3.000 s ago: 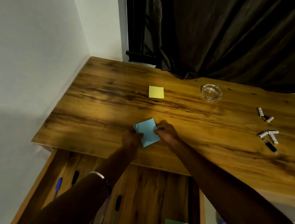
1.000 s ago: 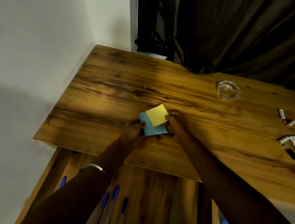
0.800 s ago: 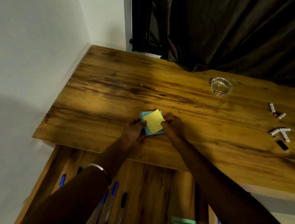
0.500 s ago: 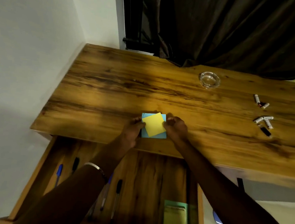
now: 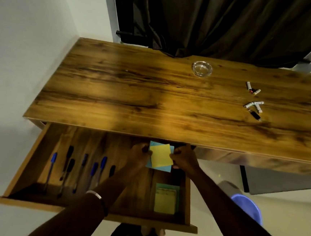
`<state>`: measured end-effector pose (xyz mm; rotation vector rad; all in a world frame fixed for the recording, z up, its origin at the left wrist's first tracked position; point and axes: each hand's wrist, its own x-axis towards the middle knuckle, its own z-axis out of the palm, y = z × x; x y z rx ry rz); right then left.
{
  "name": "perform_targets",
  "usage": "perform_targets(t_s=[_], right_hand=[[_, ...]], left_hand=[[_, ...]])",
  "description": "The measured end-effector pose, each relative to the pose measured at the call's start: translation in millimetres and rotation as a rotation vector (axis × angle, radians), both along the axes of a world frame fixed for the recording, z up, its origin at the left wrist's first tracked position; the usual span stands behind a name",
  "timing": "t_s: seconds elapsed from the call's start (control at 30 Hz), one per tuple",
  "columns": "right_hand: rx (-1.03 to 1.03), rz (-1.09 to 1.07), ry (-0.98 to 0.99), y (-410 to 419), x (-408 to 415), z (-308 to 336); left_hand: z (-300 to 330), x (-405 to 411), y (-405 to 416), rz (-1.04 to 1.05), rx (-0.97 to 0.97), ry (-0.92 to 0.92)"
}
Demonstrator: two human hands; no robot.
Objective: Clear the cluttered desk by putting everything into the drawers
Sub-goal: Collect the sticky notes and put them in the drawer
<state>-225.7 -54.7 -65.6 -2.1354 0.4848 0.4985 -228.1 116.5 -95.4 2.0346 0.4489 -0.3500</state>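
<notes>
Both note pads, yellow pad (image 5: 161, 156) atop blue pad (image 5: 163, 168), are now coming off the tabletop (image 5: 152, 98) and hovering over the open drawer (image 5: 90, 209). Left hand (image 5: 140, 155) and right hand (image 5: 184, 159) are pinching the stack's opposite edges. Next move: lowering it onto the drawer floor beside the pens (image 5: 82, 171), then releasing the grip; batteries (image 5: 253, 104) and ashtray (image 5: 201, 68) are waiting.

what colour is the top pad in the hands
Yellow: the top pad lies on a blue pad, seen best in the head view.
</notes>
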Motion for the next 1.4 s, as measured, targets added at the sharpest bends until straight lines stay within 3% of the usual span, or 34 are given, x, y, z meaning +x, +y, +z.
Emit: perform_targets(t_s=[0.2, 0.47, 0.57, 0.73, 0.9, 1.3, 1.4], right_hand=[[-0.139, 0.132, -0.008, -5, -25, -24], [0.022, 0.047, 0.194, 3, -28, -41], [-0.009, 0.057, 0.269, 7, -29, -46], [-0.049, 0.04, 0.28, 14, -25, -52], [-0.101, 0.065, 0.277, 12, -25, -56], [-0.125, 0.153, 0.293, 20, -46, -58], [-0.112, 0.163, 0.262, 21, -43, -61]], left_hand=[[-29, -25, -13, 0.121, -0.055, 0.101], [-53, -36, -30, 0.1, -0.172, 0.178], [-49, -42, -40, 0.083, -0.202, 0.219], [-55, -40, -46, -0.014, 0.016, 0.196], [-93, -34, -39, -0.111, 0.085, 0.214], [-61, -42, -40, -0.194, -0.234, 0.192], [-57, -43, -36, -0.212, -0.192, 0.183]])
